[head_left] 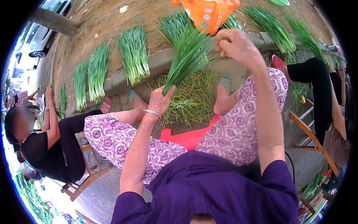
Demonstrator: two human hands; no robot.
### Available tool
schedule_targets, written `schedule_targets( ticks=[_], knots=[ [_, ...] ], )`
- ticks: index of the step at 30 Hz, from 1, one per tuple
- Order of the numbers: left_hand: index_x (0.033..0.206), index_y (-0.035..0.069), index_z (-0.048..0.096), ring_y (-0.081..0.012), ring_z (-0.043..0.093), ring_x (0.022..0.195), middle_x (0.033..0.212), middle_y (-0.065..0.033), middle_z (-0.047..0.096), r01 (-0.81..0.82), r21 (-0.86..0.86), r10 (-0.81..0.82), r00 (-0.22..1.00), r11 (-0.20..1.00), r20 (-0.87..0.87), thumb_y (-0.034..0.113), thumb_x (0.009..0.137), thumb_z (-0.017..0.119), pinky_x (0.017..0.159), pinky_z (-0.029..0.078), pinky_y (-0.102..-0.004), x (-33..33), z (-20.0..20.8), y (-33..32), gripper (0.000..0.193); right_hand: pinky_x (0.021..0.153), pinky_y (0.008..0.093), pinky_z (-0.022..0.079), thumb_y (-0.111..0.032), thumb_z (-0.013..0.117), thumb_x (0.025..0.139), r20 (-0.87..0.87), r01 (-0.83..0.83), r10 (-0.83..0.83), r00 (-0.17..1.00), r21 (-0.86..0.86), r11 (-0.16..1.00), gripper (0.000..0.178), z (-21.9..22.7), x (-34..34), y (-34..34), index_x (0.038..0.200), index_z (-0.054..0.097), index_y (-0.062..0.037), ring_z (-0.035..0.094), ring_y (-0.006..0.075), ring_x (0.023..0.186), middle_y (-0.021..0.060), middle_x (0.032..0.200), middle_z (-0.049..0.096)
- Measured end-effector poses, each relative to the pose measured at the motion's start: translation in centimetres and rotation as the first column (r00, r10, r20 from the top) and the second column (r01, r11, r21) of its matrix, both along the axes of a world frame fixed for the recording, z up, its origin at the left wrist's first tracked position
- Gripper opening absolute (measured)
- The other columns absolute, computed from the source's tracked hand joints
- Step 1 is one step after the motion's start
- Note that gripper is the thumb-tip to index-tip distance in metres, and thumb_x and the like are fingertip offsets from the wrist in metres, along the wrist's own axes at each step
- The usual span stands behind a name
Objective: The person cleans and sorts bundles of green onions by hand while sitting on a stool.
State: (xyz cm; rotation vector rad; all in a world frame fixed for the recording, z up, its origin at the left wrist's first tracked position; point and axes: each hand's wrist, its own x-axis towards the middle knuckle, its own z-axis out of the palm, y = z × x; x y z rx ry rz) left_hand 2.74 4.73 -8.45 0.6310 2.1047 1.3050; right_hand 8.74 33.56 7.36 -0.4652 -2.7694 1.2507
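Note:
My left hand is closed around the lower ends of a bunch of garlic chives. Their green leaves fan up and to the right in front of me. Beside the leaf tips is my right hand, raised, fingers curled in, slightly blurred; whatever may be in them is too small to make out. Below the held bunch, a heap of loose green and yellowish trimmings lies on the ground between my feet. A red plastic piece shows between my knees.
A concrete curb runs across ahead, with chive bundles laid along it. Behind the held leaves stands an orange bag. People sit close on both sides, with a wooden chair at left and a wooden-framed seat at right.

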Motion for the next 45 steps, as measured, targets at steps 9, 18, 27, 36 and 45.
schedule_targets(
  ticks=[9,18,27,36,45],
  knots=[
    [0.095,0.000,0.062,-0.0197,0.047,0.053,0.058,-0.0141,0.050,0.072,-0.083,-0.081,0.989,0.994,-0.120,0.048,0.088,0.054,0.055,0.042,-0.0366,0.8,1.4,0.5,0.050,0.053,0.0255,0.048,-0.016,0.056,0.079,-0.183,0.165,-0.187,0.965,-0.130,0.978,0.030,-0.2,-0.5,0.7,0.100,0.064,0.0037,0.058,0.0111,0.054,0.0072,0.064,0.062],
    [0.098,0.001,0.062,-0.0313,0.054,0.056,0.062,-0.0181,0.055,0.122,-0.126,-0.141,0.979,0.984,-0.149,0.045,0.089,0.054,0.057,0.043,-0.0395,1.1,2.4,0.8,0.046,0.051,0.0244,0.048,-0.017,0.058,0.077,-0.075,0.104,-0.114,0.991,-0.128,0.986,0.030,-0.1,-0.2,0.8,0.098,0.065,0.0044,0.057,0.0096,0.053,0.0057,0.061,0.060],
    [0.097,0.001,0.062,-0.0336,0.055,0.057,0.062,-0.0183,0.055,0.129,-0.124,-0.148,0.976,0.984,-0.161,0.046,0.089,0.054,0.058,0.043,-0.0400,1.1,2.3,0.9,0.047,0.048,0.0226,0.046,-0.022,0.064,0.079,-0.075,0.099,-0.113,0.991,-0.178,0.979,0.027,0.1,-0.1,0.6,0.091,0.066,0.0028,0.054,0.0078,0.052,0.0029,0.062,0.058],
    [0.085,-0.004,0.056,-0.0143,0.039,0.053,0.056,-0.0083,0.043,0.109,-0.060,-0.119,0.973,0.992,-0.198,0.052,0.089,0.052,0.049,0.035,-0.0343,1.3,1.8,0.8,0.056,0.048,0.0255,0.044,-0.025,0.067,0.078,-0.031,0.107,-0.111,0.993,-0.120,0.987,0.030,-0.2,-0.6,0.6,0.091,0.067,0.0020,0.053,0.0090,0.052,0.0024,0.061,0.057],
    [0.099,0.002,0.063,-0.0362,0.059,0.064,0.065,-0.0199,0.058,0.120,-0.172,-0.146,0.978,0.978,-0.151,0.044,0.089,0.055,0.060,0.044,-0.0405,1.3,2.4,1.0,0.044,0.049,0.0265,0.044,-0.025,0.065,0.078,-0.019,0.134,-0.137,0.990,-0.100,0.986,0.029,-0.5,-0.8,0.7,0.089,0.067,0.0008,0.053,0.0094,0.054,0.0022,0.061,0.056]
  ],
)
